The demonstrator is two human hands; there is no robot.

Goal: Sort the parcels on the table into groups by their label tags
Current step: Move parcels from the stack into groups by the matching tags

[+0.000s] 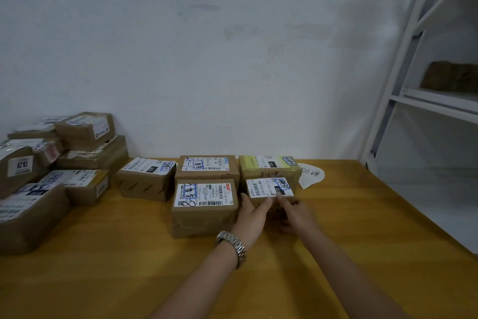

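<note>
**Small parcel (pixel 270 187) gripped in both your hands**

You have the small parcel near the back of the table (pixel 362 241), right of centre in the row of boxes. Its white label faces up, with a barcode and a handwritten mark ringed in blue. Your left hand (pixel 252 215) grips the near left corner, thumb up the left side, fingers curled on the near face. Your right hand (pixel 297 215) grips the near right side, one fingertip (pixel 279 195) lying on the label's near edge; the rest of that hand is blurred. Whether the parcel rests on the table or is lifted just off it cannot be told.

Just behind it stands the yellow-taped parcel (pixel 267 166), labelled on top, with handwriting on its near face. A paper slip (pixel 311 175) with writing lies on the table just right of that one. Left of your hands, the front parcel (pixel 204 204) sits just beside your left hand and the rear parcel (pixel 207 167) touches it from behind. Further left stands a single parcel (pixel 146 179), and at the table's left end a pile of parcels (pixel 51 163) is stacked against the wall (pixel 232 60). A metal wristwatch (pixel 232 243) is on your left wrist. At the right, a white shelf rack (pixel 439 106) holds one brown package (pixel 451 76).
</note>
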